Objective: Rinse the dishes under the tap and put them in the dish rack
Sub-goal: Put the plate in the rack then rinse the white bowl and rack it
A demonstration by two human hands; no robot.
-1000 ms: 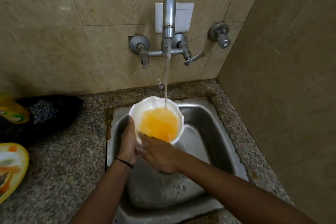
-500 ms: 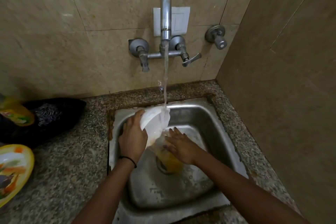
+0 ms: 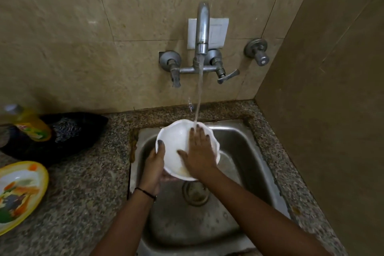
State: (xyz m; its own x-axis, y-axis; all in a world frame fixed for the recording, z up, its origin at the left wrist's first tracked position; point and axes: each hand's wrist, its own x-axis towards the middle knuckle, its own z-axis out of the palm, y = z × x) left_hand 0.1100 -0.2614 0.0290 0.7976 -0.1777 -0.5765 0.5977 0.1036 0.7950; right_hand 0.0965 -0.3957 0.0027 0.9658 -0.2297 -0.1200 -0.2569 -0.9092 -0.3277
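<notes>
- Bowl (image 3: 178, 141), white with a wavy rim, held above sink (image 3: 239, 141), over its 12 o'clock half, mouth tilted up toward the camera.
- Grip of left hand (image 3: 154, 164) clamped on the bowl's rim at 8 o'clock: thumb hooked over the edge into the inside, fingers underneath and mostly hidden.
- Grip of right hand (image 3: 199, 156) spread flat, holding nothing: palm pressed on the bowl's inner wall, fingers straight and pointing to 12 o'clock.
- Water (image 3: 198, 93) from tap (image 3: 202, 27) at 12 o'clock, falling in a thin stream onto the right fingertips (image 3: 200, 130) at the bowl's far rim.
- Yellowish residue (image 3: 182, 170) inside the bowl at 6 o'clock, just beside the heel of the right hand.
- Drain (image 3: 195, 193) in the sink floor at 6 o'clock of the bowl, between the two forearms.
- Black band (image 3: 145, 191) round the left wrist.
- Speckled desk (image 3: 83, 183) round the sink; at 9 o'clock, well apart from the bowl, yellow-rimmed plate (image 3: 20, 193) with food remains, cut by the frame edge.
- At 10 o'clock, yellow bottle (image 3: 31, 124) lying against dark bag (image 3: 79, 131), near the wall.
- White wall plate (image 3: 218, 31) behind the tap; round valve (image 3: 257, 51) at 3 o'clock of the tap.
</notes>
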